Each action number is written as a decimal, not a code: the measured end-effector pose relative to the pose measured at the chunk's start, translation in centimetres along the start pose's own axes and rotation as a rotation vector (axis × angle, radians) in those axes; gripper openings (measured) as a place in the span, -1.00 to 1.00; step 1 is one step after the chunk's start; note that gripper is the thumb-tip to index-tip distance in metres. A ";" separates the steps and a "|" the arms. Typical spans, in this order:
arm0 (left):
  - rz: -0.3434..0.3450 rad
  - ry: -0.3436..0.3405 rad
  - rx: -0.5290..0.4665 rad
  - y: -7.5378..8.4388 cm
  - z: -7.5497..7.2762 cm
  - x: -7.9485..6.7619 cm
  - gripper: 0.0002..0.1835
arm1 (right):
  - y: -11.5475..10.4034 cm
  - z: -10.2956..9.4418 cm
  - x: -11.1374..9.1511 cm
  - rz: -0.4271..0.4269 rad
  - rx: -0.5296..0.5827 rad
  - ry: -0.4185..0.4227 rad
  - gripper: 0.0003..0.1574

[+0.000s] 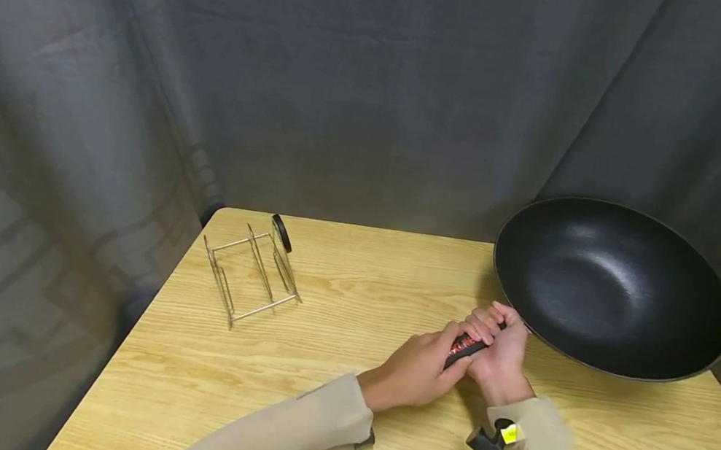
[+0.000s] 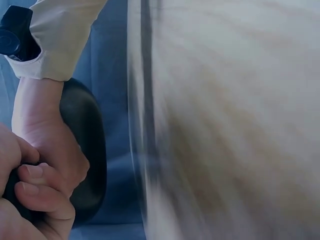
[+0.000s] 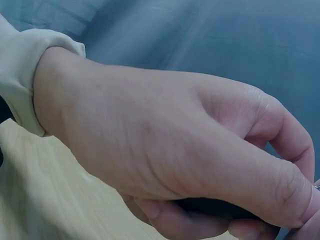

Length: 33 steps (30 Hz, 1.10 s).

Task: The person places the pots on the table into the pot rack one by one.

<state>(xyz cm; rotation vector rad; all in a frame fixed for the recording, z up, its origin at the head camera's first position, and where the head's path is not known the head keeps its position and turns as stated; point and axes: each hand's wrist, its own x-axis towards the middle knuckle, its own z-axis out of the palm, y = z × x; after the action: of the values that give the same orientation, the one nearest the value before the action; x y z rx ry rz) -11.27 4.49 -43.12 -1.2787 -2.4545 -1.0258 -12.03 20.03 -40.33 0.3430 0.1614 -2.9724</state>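
A large black wok (image 1: 591, 286) is on the right in the head view, tilted so its dark inside shows. Both hands grip its black handle (image 1: 466, 348), which carries a red patterned label. The right hand (image 1: 505, 354) wraps the handle close to the pan. Nearer the free end, the left hand (image 1: 418, 369) holds on with its thumb along the side. In the left wrist view the curled fingers (image 2: 45, 195) lie before the wok's dark side (image 2: 90, 150). One hand fills most of the right wrist view, with a strip of black handle (image 3: 210, 206) below it.
A wire rack (image 1: 256, 276) stands on the left of the wooden table (image 1: 330, 258), with a black ring-shaped piece (image 1: 282, 233) at its back corner. Grey curtains (image 1: 361, 93) hang behind the table and at its sides. The wok reaches the table's right edge.
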 end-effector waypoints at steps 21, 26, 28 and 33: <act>-0.077 0.083 -0.133 0.6 -1.6 -2.9 -0.66 | 3.2 0.9 -0.7 -0.027 -0.168 -0.079 -0.53; -0.104 0.089 -0.155 0.7 -2.3 -3.5 -0.68 | 4.0 1.1 -0.8 -0.024 -0.209 -0.098 -0.46; -0.121 0.087 -0.171 0.8 -2.4 -3.9 -0.71 | 4.4 1.1 -0.9 -0.013 -0.247 -0.098 -0.40; -0.148 0.096 -0.204 1.0 -2.9 -4.8 -0.70 | 5.2 1.4 -1.1 -0.003 -0.332 -0.098 -0.36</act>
<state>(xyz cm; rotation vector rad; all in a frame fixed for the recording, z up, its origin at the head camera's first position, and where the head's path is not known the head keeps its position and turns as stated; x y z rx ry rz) -7.97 -0.11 -42.68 -1.0854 -2.4533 -1.3719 -10.43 14.92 -39.21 0.1550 0.6331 -2.8861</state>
